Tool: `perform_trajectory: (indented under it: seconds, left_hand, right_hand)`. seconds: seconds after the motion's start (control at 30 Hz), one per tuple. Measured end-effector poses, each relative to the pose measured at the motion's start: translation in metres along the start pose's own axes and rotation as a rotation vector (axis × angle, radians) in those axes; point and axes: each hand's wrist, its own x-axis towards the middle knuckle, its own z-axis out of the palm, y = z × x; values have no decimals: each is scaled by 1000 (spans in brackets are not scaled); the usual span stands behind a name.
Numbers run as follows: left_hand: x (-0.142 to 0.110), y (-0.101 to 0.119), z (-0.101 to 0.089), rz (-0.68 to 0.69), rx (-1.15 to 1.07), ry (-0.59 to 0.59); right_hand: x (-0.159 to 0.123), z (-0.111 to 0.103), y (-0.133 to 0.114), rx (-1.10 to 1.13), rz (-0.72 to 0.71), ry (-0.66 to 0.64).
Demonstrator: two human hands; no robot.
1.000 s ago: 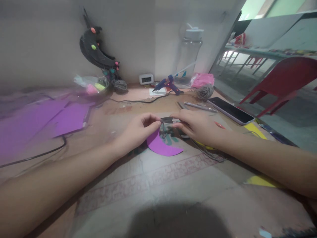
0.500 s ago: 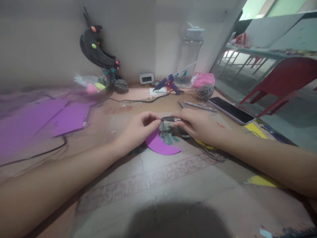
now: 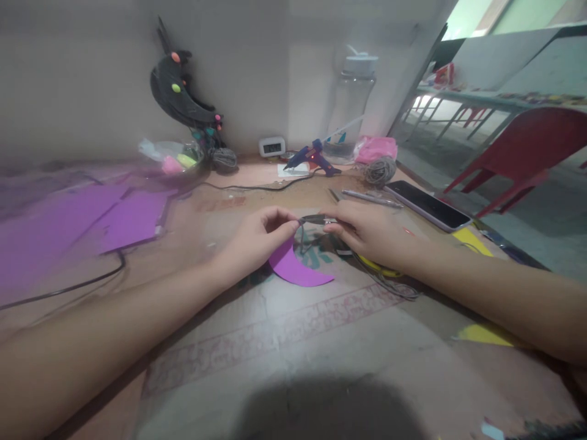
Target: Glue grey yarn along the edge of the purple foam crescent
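Brown table (image 3: 257,198): flat, angular purple sheets (image 3: 137,214) left of left grip (image 3: 266,235); slim silver pen (image 3: 372,198) just beyond right grip (image 3: 362,229); dark-screened rectangular phone (image 3: 431,205) farther right; white rectangular digital clock (image 3: 272,146) beyond both.

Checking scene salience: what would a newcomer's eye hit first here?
Probably the bright purple crescent near the middle of the view, held by the left hand. Next, the dark crescent ornament against the wall at upper left, then the red chair at right.
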Motion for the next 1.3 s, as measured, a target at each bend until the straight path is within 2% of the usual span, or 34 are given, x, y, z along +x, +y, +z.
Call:
perform_trajectory:
  seconds: [0.4,0.6,0.8,1.07,1.3]
  left_hand:
    - [0,-1,-1,-20,-20,-13]
    - [1,-1,0,-33,-62,-12]
    - [1,2,0,-47,-53,7]
    - [-2,4,1,19,30,17]
    - [-1,3,0,23,57,29]
  right_hand:
    - [0,1,2,43,-10,3]
    - [1,0,0,81,57,-12]
    - [0,-2,-4,36,46,-42]
    - [1,-2,-4,-14,30,-22]
    - [1,-2,-3,-4,31,-28]
